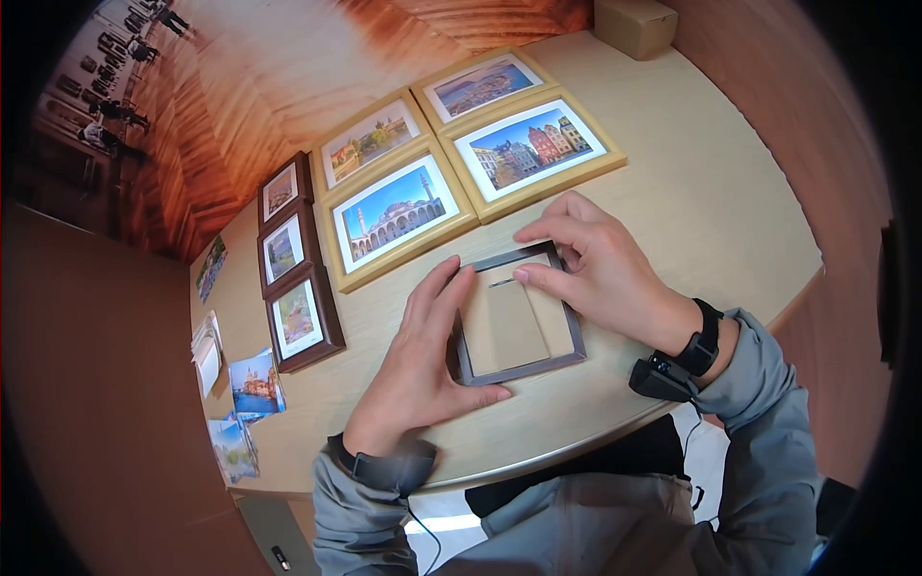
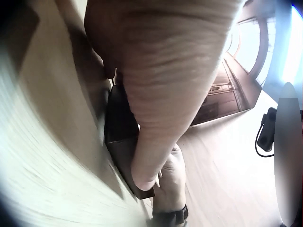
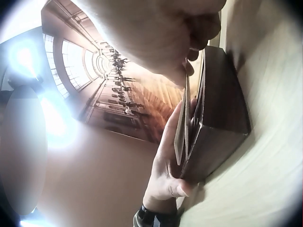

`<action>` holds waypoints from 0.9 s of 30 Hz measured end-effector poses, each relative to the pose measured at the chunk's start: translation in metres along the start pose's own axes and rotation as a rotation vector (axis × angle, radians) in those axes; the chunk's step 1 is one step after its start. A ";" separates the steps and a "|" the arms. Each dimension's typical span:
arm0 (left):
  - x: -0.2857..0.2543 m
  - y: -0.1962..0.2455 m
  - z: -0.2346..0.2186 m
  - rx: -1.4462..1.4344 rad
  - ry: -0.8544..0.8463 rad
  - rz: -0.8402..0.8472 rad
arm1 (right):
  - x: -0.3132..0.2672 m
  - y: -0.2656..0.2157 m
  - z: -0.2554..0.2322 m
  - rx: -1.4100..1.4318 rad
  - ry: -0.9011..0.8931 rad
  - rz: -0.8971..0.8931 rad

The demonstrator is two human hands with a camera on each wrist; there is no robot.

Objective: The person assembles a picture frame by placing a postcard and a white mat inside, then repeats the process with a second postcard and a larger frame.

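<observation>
A dark picture frame (image 1: pixel 573 326) lies face down on the table, its beige backing board (image 1: pixel 480 336) and support flap (image 1: pixel 519 331) showing. My left hand (image 1: pixel 418 350) grips the frame's left side, fingers at the upper corner and thumb by the near edge; the left wrist view shows the thumb against the frame side (image 2: pixel 125 161). At the far end of the board, my right hand (image 1: pixel 600 269) has its thumb on the board near a slot, other fingers curled by the upper right corner. Thin panels (image 3: pixel 182 130) stand tilted out of the frame (image 3: pixel 220 101) in the right wrist view.
Several light wooden frames (image 1: pixel 466 197) with city pictures lie beyond my hands. Dark brown frames (image 1: pixel 331 322) line up at the left, beside loose photos (image 1: pixel 255 384). A cardboard box (image 1: pixel 636 27) sits at the far edge; the table's near edge (image 1: pixel 567 466) curves before me.
</observation>
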State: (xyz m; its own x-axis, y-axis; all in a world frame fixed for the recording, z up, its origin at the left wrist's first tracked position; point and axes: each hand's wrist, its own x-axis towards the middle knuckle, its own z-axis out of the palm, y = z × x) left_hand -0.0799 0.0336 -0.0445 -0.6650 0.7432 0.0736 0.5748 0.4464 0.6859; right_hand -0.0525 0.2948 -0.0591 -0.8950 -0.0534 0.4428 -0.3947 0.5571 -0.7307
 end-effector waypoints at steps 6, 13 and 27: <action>-0.001 -0.002 -0.001 -0.037 0.028 -0.004 | 0.001 0.000 -0.006 0.016 -0.049 0.173; -0.001 0.001 0.000 0.023 0.032 -0.008 | 0.002 0.003 -0.005 -0.055 -0.134 0.156; -0.002 0.014 0.006 -1.586 0.210 -0.183 | 0.013 -0.009 -0.012 0.783 -0.171 0.420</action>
State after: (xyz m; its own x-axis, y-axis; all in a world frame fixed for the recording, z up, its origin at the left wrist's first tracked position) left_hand -0.0677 0.0415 -0.0393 -0.7931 0.6026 -0.0883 -0.4759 -0.5228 0.7073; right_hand -0.0575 0.2991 -0.0403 -0.9913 -0.1298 0.0220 -0.0007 -0.1618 -0.9868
